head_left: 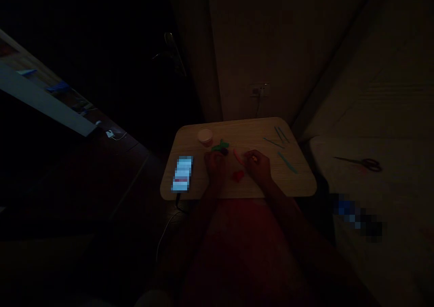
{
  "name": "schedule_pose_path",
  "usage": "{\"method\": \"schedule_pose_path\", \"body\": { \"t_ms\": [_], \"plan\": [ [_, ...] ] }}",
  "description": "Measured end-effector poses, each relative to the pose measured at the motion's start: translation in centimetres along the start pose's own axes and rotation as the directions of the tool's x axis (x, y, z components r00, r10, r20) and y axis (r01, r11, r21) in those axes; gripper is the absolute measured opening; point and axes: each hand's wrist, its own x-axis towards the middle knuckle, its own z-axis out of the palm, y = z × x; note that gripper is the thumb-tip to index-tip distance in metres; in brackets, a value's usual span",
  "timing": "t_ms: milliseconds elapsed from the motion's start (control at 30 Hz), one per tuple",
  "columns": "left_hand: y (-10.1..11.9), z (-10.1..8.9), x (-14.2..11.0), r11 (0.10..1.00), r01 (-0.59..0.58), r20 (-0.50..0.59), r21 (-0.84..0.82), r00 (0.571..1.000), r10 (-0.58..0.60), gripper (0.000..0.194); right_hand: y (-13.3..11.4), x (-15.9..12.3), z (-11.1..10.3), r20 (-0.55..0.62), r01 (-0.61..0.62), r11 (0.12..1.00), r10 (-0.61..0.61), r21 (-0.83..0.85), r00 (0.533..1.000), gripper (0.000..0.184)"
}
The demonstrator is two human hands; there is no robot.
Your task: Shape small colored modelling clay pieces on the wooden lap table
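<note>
In the dim light my left hand point(214, 166) rests low over the small wooden table, its fingers too dark to make out. Just beyond its fingertips lie a green, leaf-like soft piece point(220, 145) and a dark lump point(224, 152). My right hand point(259, 164) has its fingers curled together; a small orange spot shows among them, and what it is I cannot make out. Beside those fingers is a pinkish strip point(238, 157), possibly touching them. A red lump point(238, 176) sits on the tabletop between my two hands.
A lidded tub point(205, 137) stands at the table's point(233, 128) back left, a lit phone point(182, 173) with a cable at the left. Several thin teal sticks point(287, 162) lie at the right. Scissors point(364, 163) rest on a pale surface further right. A wall socket point(259, 90) holds a plug.
</note>
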Motion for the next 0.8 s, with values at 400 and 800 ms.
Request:
{"method": "schedule_pose_path", "body": {
  "t_ms": [400, 800],
  "plan": [
    [-0.3, -0.7, 1.1, 0.922, -0.200, 0.145, 0.332, 0.976, 0.160, 0.043, -0.1, -0.3, 0.0, -0.003, -0.019, 0.997, 0.019, 0.069, 1.000, 0.027],
    [0.3, -1.2, 0.9, 0.962, -0.227, 0.283, 0.151, 0.942, 0.178, 0.019, 0.0, -0.4, 0.1, 0.018, -0.012, 0.998, 0.011, 0.066, 1.000, 0.026]
  ]
}}
